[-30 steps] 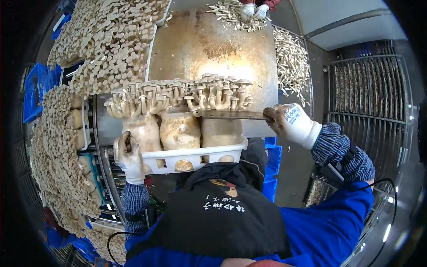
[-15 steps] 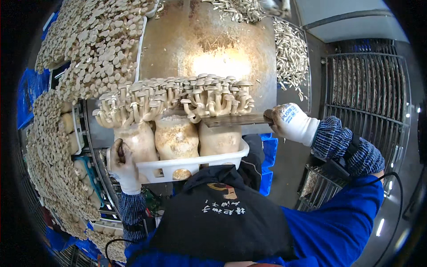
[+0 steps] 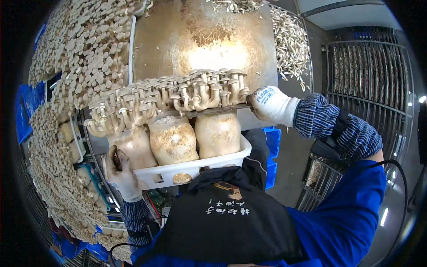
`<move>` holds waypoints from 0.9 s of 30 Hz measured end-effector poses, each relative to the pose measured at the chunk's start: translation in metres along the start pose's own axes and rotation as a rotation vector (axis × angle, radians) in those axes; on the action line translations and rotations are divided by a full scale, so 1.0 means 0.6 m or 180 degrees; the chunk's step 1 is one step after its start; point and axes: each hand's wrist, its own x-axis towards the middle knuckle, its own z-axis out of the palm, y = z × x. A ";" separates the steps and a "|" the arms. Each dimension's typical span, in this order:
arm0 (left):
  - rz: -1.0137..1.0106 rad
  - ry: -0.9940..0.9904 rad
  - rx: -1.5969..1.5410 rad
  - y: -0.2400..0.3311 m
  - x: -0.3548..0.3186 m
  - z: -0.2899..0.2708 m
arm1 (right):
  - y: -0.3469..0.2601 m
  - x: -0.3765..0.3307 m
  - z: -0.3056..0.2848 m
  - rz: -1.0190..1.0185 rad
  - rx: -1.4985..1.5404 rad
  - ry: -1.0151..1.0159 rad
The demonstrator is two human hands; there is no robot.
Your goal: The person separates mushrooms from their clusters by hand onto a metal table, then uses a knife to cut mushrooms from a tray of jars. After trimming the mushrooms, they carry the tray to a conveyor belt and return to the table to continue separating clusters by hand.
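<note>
My right hand point(image 3: 272, 106), in a white glove with a soiled grip side, is closed on the handle end of a long flat knife point(image 3: 218, 109). Its blade lies level along the top of the rightmost pale substrate bag point(image 3: 218, 133), under a clump of brown-capped mushrooms point(image 3: 207, 91). The middle bag point(image 3: 173, 140) shows a bare, crumbly top. Mushrooms lean over the far side of the left bag point(image 3: 133, 147). All three bags stand in a white plastic basket point(image 3: 191, 168). My left hand point(image 3: 120, 173), gloved and stained, curls its fingers at the basket's left end, beside the left bag.
A stained metal table point(image 3: 164, 44) lies beyond the basket. Loose cut mushrooms point(image 3: 289, 40) are heaped at its right. Dense mushroom clusters point(image 3: 84, 49) fill the left side. Blue crates point(image 3: 271, 138) stand below right, and a metal rack point(image 3: 367, 75) farther right.
My right hand and the knife have moved leftward and slightly away, the blade now deeper under the right-hand mushroom clump. The left hand stays at the basket's end; the view has shifted slightly.
</note>
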 end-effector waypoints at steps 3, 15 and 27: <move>0.0127 0.0051 0.0341 0.015 -0.001 0.006 | 0.006 0.007 0.021 0.0145 -0.0053 0.0326; -0.0089 -0.0048 0.0116 -0.001 0.001 -0.003 | -0.013 -0.055 -0.016 -0.0066 0.0118 0.0613; -0.0093 -0.0061 0.0316 -0.008 -0.005 0.001 | 0.039 0.048 0.042 0.0037 0.0283 0.0214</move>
